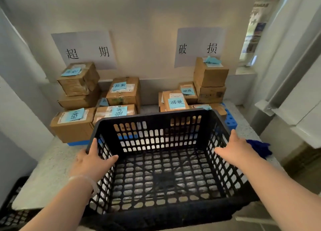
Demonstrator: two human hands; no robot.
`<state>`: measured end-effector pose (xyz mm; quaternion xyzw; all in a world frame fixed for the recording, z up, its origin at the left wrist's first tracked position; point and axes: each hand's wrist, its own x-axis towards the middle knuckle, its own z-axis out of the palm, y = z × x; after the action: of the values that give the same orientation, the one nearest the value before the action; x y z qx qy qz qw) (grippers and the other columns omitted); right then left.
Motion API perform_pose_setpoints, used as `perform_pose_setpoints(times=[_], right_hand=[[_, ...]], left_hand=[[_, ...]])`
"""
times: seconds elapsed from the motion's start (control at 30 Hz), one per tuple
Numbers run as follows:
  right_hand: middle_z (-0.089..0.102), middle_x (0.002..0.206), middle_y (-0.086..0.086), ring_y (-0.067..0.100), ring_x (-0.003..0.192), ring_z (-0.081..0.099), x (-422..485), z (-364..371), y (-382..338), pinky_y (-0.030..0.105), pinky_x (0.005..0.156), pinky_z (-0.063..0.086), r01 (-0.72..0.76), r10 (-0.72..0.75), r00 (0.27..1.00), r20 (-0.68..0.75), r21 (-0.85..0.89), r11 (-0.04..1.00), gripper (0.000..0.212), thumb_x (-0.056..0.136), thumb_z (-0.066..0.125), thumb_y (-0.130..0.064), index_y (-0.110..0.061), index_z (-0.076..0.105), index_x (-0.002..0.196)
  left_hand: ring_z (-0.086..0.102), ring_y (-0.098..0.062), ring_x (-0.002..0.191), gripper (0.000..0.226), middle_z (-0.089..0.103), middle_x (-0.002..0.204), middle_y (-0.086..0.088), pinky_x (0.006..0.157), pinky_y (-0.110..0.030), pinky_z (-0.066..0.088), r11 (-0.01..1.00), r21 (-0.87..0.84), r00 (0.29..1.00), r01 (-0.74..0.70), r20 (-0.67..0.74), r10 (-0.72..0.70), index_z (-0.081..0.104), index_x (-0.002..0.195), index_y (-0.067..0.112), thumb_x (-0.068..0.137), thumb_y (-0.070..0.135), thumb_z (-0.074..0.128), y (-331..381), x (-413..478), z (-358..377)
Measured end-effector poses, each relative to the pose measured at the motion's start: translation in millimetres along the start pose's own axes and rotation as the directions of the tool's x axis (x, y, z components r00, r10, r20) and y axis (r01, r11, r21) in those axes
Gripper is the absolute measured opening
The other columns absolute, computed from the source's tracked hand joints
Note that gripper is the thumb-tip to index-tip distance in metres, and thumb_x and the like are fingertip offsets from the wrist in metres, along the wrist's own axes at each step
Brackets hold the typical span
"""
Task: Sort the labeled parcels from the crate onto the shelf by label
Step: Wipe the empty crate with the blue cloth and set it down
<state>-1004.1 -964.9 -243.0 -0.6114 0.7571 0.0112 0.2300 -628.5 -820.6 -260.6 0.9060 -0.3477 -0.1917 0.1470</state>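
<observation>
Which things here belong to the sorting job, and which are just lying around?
Job: empty black crate, gripped by left hand and right hand; left parcel group; right parcel group; left sign; right sign.
Lying about: blue cloth; blue block; second crate.

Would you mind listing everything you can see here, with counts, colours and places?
black crate: one, black, empty, in front of the parcels
left parcels: about six, brown cardboard with blue notes, on the shelf under the left sign
right parcels: about five, brown with blue notes, under the right sign
wall signs: two, white with black characters, above the parcels
perforated block: one, blue, behind the crate's right corner
cloth: one, dark blue, beyond the right hand
second crate: one, black, bottom left corner
left hand: grips the crate's left wall
right hand: grips the crate's right wall
</observation>
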Motion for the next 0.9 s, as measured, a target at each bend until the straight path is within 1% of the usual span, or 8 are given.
perform_pose_setpoints(times=[0.13, 0.27, 0.37, 0.47, 0.6, 0.67, 0.77, 0.9], right_hand=[[-0.005, 0.165, 0.006, 0.029, 0.151, -0.001, -17.0, 16.8, -13.2, 0.05, 0.122, 0.008, 0.203, -0.236, 0.965, -0.119, -0.236, 0.95, 0.098, 0.087, 0.055, -0.062, -0.031, -0.008, 0.156], [-0.013, 0.165, 0.002, 0.025, 0.151, -0.013, -19.5, 28.9, -22.4, 0.056, 0.117, -0.009, 0.333, -0.362, 0.931, -0.045, -0.3, 0.894, 0.093, 0.089, 0.049, -0.065, -0.035, -0.008, 0.156], [-0.009, 0.165, 0.001, 0.024, 0.151, -0.009, -8.9, 18.9, -17.6, 0.054, 0.119, -0.005, 0.379, -0.402, 0.915, -0.045, -0.247, 0.892, 0.09, 0.09, 0.049, -0.064, -0.036, -0.005, 0.156], [0.004, 0.165, 0.0, 0.022, 0.152, 0.004, 12.5, -3.7, -4.4, 0.051, 0.121, 0.008, 0.436, -0.453, 0.884, -0.116, -0.146, 0.888, 0.081, 0.092, 0.045, -0.064, -0.036, 0.005, 0.156], [0.024, 0.162, -0.001, 0.02, 0.148, 0.023, 66.6, -24.5, 45.4, 0.044, 0.118, 0.026, 0.38, -0.362, 0.907, -0.214, 0.051, 0.923, 0.065, 0.098, 0.035, -0.058, -0.031, 0.02, 0.156], [0.024, 0.161, 0.0, 0.023, 0.147, 0.025, 99.2, -19.6, 82.7, 0.044, 0.116, 0.03, 0.29, -0.29, 0.944, -0.154, -0.022, 0.957, 0.065, 0.099, 0.034, -0.058, -0.03, 0.02, 0.156], [0.017, 0.163, 0.005, 0.028, 0.147, 0.021, 138.7, 2.8, 129.4, 0.044, 0.116, 0.027, 0.194, -0.184, 0.981, 0.067, -0.203, 0.96, 0.073, 0.096, 0.038, -0.06, -0.03, 0.013, 0.157], [0.005, 0.165, 0.007, 0.032, 0.149, 0.011, 173.6, 31.5, 158.9, 0.047, 0.119, 0.021, 0.235, -0.176, 0.956, 0.233, -0.255, 0.938, 0.08, 0.095, 0.042, -0.06, -0.031, 0.003, 0.157]], left_hand=[[-0.01, -0.03, 0.151, 0.099, -0.017, 0.163, -0.005, 0.12, -0.055, 0.003, 0.935, 0.315, 0.983, -0.164, -0.024, 0.18, -0.016, 0.152, 0.042, 0.084, 0.075, 0.048, 24.6, -13.3, 15.5], [-0.006, -0.026, 0.151, 0.093, -0.006, 0.165, 0.0, 0.12, -0.055, 0.0, 0.865, 0.367, 0.939, -0.343, 0.112, 0.325, -0.011, 0.153, 0.044, 0.086, 0.073, 0.047, 61.7, -23.0, 37.9], [-0.001, -0.024, 0.151, 0.09, -0.002, 0.165, 0.002, 0.122, -0.051, 0.006, 0.814, 0.363, 0.89, -0.454, 0.146, 0.431, -0.008, 0.154, 0.044, 0.087, 0.072, 0.046, 96.8, -33.5, 55.9], [0.002, -0.023, 0.151, 0.088, 0.001, 0.165, 0.002, 0.122, -0.047, 0.01, 0.798, 0.312, 0.857, -0.515, 0.158, 0.491, -0.007, 0.154, 0.043, 0.088, 0.071, 0.045, 137.7, -42.3, 75.4], [0.003, -0.022, 0.151, 0.087, 0.001, 0.165, 0.002, 0.122, -0.044, 0.011, 0.789, 0.275, 0.836, -0.549, 0.196, 0.513, -0.008, 0.153, 0.044, 0.089, 0.07, 0.045, 181.4, -54.8, 104.2], [0.002, -0.022, 0.152, 0.088, -0.001, 0.165, 0.001, 0.122, -0.045, 0.011, 0.785, 0.284, 0.834, -0.551, 0.225, 0.503, -0.01, 0.152, 0.044, 0.088, 0.071, 0.045, 200.2, -61.8, 117.3], [-0.001, -0.023, 0.152, 0.089, -0.007, 0.165, 0.001, 0.122, -0.046, 0.006, 0.738, 0.339, 0.812, -0.584, 0.257, 0.525, -0.014, 0.151, 0.045, 0.088, 0.071, 0.044, 232.5, -74.5, 135.8], [0.001, -0.021, 0.151, 0.088, -0.005, 0.165, 0.005, 0.123, -0.044, 0.006, 0.743, 0.356, 0.824, -0.567, 0.243, 0.512, -0.014, 0.151, 0.046, 0.088, 0.071, 0.044, 259.8, -82.0, 157.7]])
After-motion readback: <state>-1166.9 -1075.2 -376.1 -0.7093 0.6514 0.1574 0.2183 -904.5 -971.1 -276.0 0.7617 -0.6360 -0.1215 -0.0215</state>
